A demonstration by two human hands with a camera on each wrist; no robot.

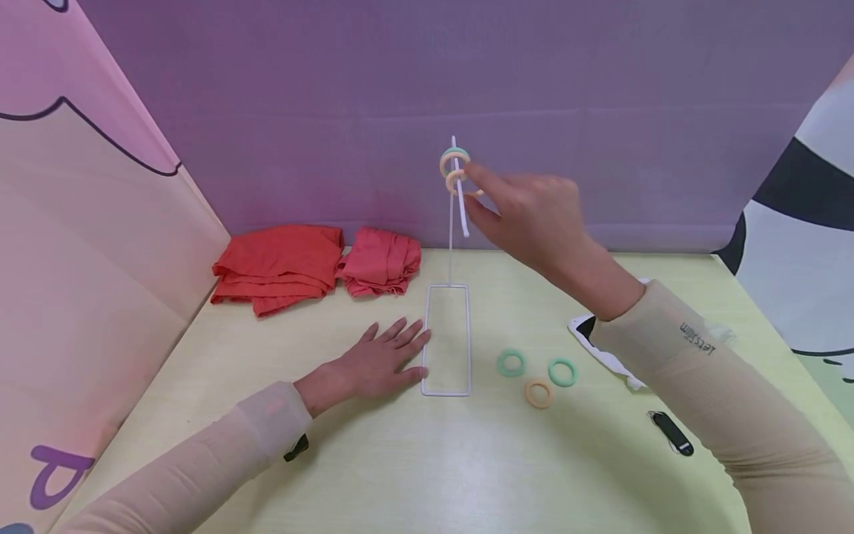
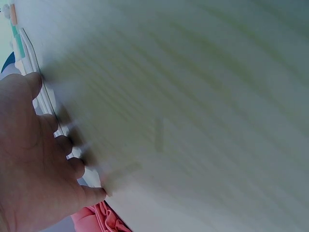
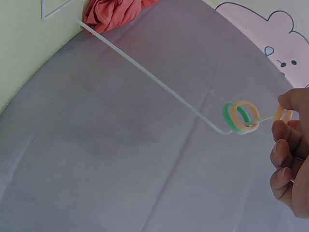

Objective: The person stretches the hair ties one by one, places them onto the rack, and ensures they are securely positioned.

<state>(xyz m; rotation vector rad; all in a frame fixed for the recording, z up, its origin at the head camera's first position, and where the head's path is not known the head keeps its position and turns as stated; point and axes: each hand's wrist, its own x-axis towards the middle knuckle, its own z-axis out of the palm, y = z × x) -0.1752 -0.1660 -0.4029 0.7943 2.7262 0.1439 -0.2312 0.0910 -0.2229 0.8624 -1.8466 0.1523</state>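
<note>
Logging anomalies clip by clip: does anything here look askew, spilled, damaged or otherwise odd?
Nothing stands out. The white wire stand sits flat under the left hand, the right hand pinches an orange ring at the hook, and three loose rings lie beside the base. The crumpled white cloth under the right sleeve is merely untidy.

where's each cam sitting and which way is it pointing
Head: worn on the head, looking forward and down at the table; both hands and sleeves show, left hand flat by the stand, right hand pinching a ring.
Left wrist: on the left wrist, looking along the tabletop; left hand only.
Right wrist: on the right wrist, facing the purple backdrop; right fingers only.
Shared: head and right wrist both show the stand's hook, rings and red cloth.
</note>
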